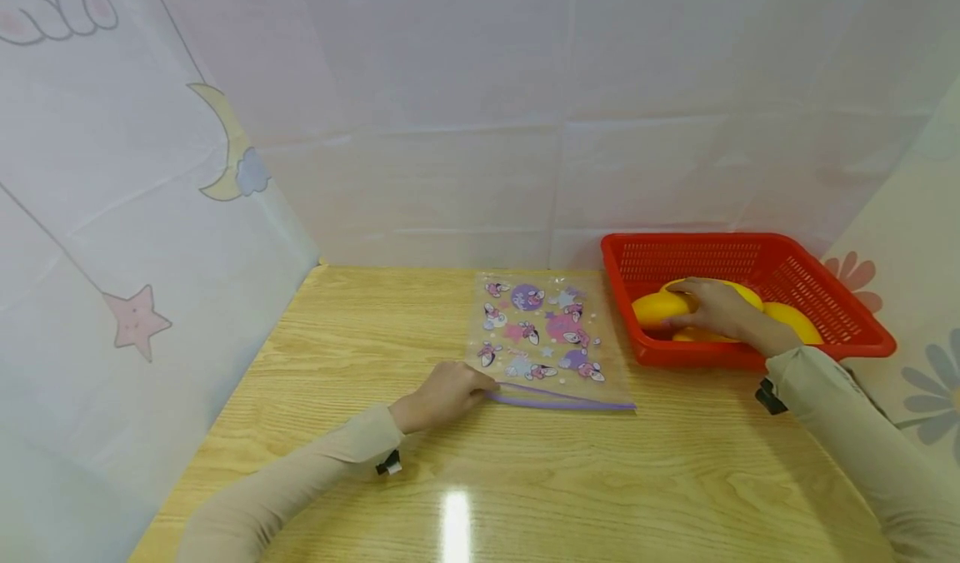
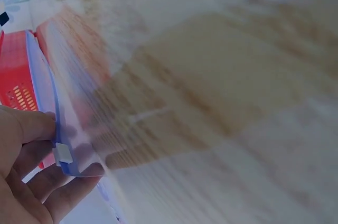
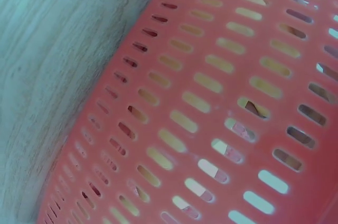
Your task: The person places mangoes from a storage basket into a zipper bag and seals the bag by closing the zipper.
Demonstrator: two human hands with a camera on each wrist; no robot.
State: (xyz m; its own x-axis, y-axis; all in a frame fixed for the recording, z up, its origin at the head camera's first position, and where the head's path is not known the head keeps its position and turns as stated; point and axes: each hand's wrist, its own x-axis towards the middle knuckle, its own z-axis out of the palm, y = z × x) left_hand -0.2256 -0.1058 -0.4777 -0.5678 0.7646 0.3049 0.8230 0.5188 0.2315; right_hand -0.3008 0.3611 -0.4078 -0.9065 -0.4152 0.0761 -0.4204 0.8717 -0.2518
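Purple bag edge [image 1: 566, 406] pinched by left hand [image 1: 446, 392], open tabletop [image 1: 360, 330] leftward, right hand [image 1: 717, 307] (grip unclear) on yellow objects [image 1: 651, 310] within basket [image 1: 870, 342]

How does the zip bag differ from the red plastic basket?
The zip bag lies mostly flat, while the red plastic basket stands with raised walls. The bag is see-through with pink and purple prints; the basket is plain red with slotted sides. The bag shows nothing inside, whereas the basket holds yellow rounded items. Both rest on the wooden table.
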